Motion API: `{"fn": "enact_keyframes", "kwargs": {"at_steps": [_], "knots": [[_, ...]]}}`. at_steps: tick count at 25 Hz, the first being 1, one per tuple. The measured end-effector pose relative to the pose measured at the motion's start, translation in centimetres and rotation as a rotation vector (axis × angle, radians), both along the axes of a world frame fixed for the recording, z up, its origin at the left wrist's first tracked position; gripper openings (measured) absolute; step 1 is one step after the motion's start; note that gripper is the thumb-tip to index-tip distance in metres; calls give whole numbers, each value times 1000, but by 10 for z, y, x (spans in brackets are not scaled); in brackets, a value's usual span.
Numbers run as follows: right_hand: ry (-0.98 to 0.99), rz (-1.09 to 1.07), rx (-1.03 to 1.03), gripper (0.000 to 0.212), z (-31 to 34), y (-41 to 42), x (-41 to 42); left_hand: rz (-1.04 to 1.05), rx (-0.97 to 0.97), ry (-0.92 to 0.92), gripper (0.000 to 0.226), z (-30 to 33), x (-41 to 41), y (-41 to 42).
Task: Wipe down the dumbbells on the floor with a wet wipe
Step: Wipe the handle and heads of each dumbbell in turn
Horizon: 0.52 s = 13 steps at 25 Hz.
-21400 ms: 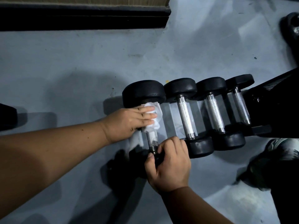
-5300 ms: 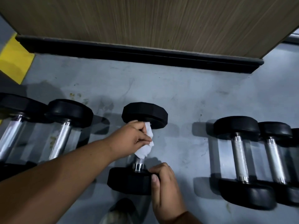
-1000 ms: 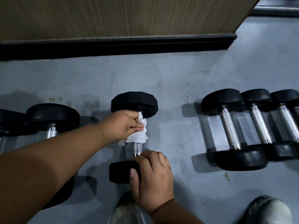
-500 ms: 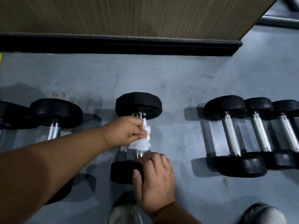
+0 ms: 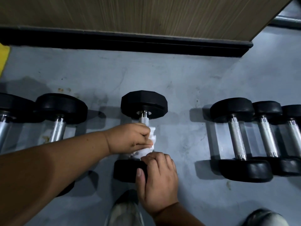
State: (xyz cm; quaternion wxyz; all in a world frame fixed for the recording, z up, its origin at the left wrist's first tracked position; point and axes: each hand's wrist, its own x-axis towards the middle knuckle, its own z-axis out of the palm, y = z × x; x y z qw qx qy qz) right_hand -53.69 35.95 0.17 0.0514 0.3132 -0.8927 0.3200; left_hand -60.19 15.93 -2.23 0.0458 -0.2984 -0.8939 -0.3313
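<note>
The dumbbell [image 5: 143, 136] lies directly ahead of both hands, its long axis running away from the person. The right hand [image 5: 158, 180] curls over the near head, steadying it, while the left hand [image 5: 130, 139] grips the wet wipe [image 5: 149, 147] around the handle (closer to the near end).

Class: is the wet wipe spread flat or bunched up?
Bunched: the wet wipe is crumpled around the dumbbell handle, held by the left hand.

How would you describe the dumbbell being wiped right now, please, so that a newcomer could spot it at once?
Below the wooden panel with its black baseboard, dumbbells line the grey floor. The one being wiped lies alone in the middle gap. Only it has angular, faceted heads, a white wipe round its handle and both hands on it.
</note>
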Motion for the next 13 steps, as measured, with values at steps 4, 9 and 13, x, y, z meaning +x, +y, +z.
{"fn": "enact_keyframes", "kwargs": {"at_steps": [4,9,13], "knots": [[2,6,1,36,0,1,-1,219,85,-94,35,1,-21,-12],[-4,25,-9,34,1,2,0,436,171,-170,34,-2,0,7],[-28,33,0,24,2,2,-2,320,72,-202,30,3,24,12]]}}
